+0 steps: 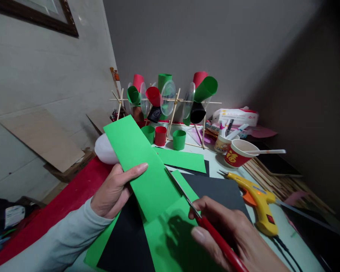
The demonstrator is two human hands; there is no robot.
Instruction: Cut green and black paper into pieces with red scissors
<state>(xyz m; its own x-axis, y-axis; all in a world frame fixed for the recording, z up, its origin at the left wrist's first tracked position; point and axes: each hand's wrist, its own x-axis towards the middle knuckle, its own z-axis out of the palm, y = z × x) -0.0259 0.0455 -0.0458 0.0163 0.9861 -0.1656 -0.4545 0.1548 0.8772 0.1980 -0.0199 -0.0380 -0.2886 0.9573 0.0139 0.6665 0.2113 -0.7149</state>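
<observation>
One green paper strip (143,166) is held tilted above the sheets by the left hand (113,192), thumb flat on its upper face, remaining fingers closed beneath and largely hidden. The right hand (235,230), fingers curled, grips one pair of red-handled scissors (215,236), blades directed forward-left at the strip's right edge. Beyond are three standing paper cylinders (160,136), two paper cups (238,158) and one yellow glue gun (259,198).
</observation>
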